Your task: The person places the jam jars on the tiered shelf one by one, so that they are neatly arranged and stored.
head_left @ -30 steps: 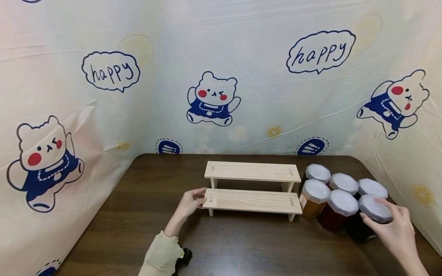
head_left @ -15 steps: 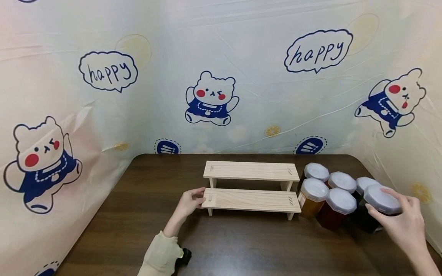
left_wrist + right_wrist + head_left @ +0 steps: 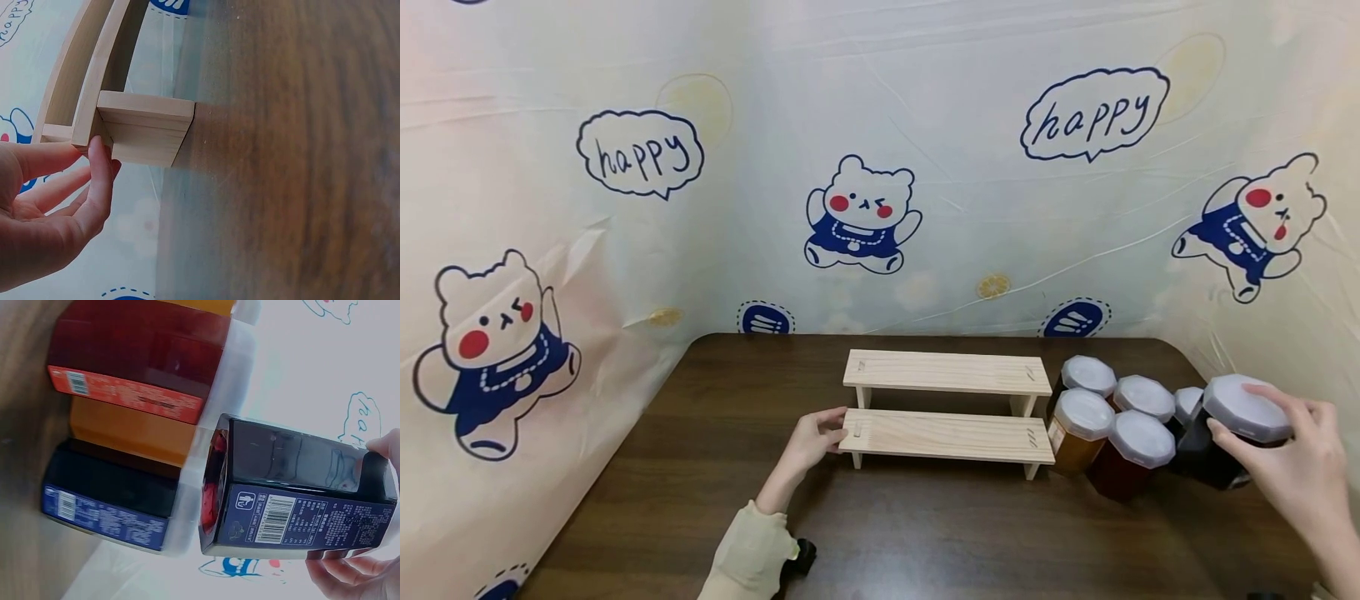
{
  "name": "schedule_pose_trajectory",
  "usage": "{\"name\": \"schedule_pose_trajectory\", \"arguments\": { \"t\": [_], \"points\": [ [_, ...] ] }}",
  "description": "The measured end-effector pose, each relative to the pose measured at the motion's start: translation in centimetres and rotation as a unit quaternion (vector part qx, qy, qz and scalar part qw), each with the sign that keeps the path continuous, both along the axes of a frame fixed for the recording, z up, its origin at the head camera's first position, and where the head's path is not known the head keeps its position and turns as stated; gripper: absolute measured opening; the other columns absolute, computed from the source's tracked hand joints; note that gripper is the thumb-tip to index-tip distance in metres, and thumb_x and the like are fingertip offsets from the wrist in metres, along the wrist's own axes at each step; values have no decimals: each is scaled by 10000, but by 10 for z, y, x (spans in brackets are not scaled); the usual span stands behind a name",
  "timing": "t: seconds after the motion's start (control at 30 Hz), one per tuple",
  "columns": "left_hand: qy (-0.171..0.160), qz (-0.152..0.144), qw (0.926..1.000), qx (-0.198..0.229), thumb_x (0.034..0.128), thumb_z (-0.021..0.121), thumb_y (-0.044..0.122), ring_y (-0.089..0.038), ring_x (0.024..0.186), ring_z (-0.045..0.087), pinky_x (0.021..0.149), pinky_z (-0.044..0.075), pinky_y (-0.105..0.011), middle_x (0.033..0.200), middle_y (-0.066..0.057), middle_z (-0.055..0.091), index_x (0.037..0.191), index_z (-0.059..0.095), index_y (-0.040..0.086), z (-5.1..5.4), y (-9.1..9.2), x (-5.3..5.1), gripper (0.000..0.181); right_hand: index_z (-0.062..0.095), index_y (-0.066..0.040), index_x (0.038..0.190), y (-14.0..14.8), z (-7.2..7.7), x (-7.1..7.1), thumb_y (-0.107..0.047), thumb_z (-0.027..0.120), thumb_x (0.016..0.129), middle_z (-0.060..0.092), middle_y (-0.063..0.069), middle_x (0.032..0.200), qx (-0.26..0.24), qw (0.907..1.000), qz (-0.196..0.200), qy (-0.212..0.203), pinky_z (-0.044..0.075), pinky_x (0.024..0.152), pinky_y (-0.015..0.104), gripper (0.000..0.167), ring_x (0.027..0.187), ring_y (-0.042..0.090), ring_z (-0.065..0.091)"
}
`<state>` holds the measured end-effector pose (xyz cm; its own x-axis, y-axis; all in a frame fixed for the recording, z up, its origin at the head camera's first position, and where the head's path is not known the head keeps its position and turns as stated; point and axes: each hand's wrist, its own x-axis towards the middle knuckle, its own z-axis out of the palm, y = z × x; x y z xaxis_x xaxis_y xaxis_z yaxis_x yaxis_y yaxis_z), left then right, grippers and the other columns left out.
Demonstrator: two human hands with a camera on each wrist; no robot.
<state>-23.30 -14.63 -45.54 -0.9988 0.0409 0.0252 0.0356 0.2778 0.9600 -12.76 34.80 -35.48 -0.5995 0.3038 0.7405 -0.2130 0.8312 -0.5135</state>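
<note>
A two-step wooden rack (image 3: 947, 435) stands mid-table; my left hand (image 3: 808, 442) pinches the left end of its lower board. The left wrist view shows thumb and fingers (image 3: 100, 181) on that board's corner (image 3: 87, 128). At the right, my right hand (image 3: 1292, 467) grips a dark jar by its pale octagonal lid (image 3: 1247, 407). In the right wrist view this jar (image 3: 300, 487), with a blue barcode label, hangs clear of the others, its base visible. Left of it stand a dark red jar (image 3: 1127, 467), an amber jar (image 3: 1075, 442) and several more behind.
The dark brown wooden table (image 3: 715, 500) reaches back to a printed curtain (image 3: 962, 167) with bears and the word happy. A small black item (image 3: 805, 557) shows beside the left sleeve (image 3: 752, 546). In the right wrist view another blue-labelled dark jar (image 3: 106, 494) stands nearby.
My right hand has lifted the dark jar and moved it rightward and up, away from the front row. The left hand and the rack have stayed put.
</note>
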Motion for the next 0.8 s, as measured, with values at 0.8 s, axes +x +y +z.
{"name": "schedule_pose_trajectory", "arguments": {
  "t": [0.8],
  "points": [
    [29, -67, 10000, -31, 769, 572, -104, -135, 596, 549, 519, 527, -307, 923, -191, 587, 1127, 544, -111, 1, -1, 1, 358, 589, -43, 1088, -44, 36, -29, -40, 780, 587, 349, -100, 906, -54, 9964, 642, -559, 299, 575, 168, 536, 818, -50, 319]
  ]
}}
